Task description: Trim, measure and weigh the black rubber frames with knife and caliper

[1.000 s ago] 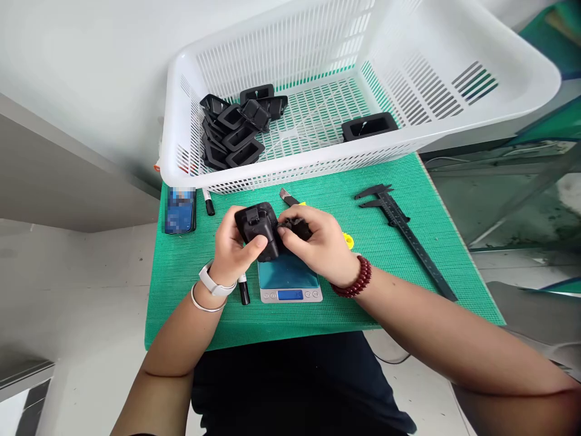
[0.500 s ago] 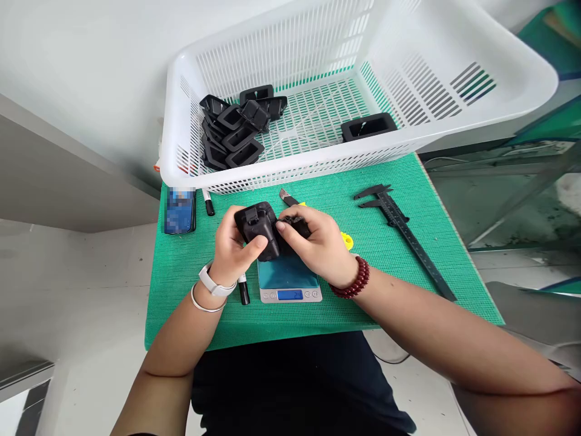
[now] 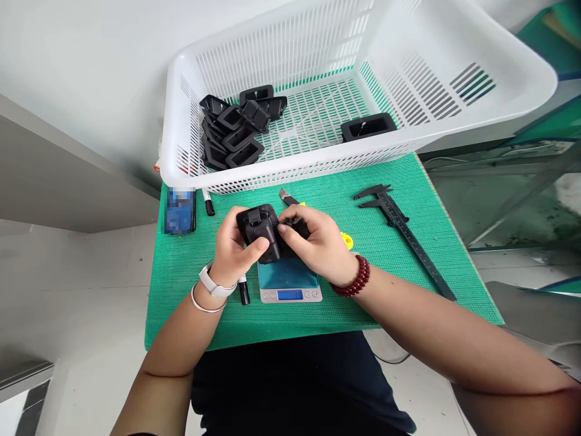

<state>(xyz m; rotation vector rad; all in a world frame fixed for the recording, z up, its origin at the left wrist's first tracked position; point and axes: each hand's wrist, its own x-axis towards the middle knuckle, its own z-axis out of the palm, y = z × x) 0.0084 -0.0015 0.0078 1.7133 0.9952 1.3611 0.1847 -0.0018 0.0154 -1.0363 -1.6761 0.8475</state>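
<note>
My left hand (image 3: pixel 235 245) grips a black plastic part (image 3: pixel 262 233) with a raised block and a small clip on it, its thumb pressed on the block. Closed round dark, ragged black material (image 3: pixel 297 227) is my right hand (image 3: pixel 320 242), its thumb and fingers touching the right side of the part. Whether that material is joined to the part I cannot tell. Both hands are just above a small digital scale (image 3: pixel 289 275), whose back half they hide. Its display is lit, with digits too faint to read.
A white basket (image 3: pixel 290 166) holding several black parts (image 3: pixel 242 136) stands behind. A black caliper (image 3: pixel 406 236) lies at right. A knife (image 3: pixel 288 197) is behind my hands, markers (image 3: pixel 244 290) and a phone (image 3: pixel 180 212) at left, on a green mat (image 3: pixel 195 327).
The black part has shifted very slightly down and right in my left hand's grip. The digits on the scale's display have become fainter.
</note>
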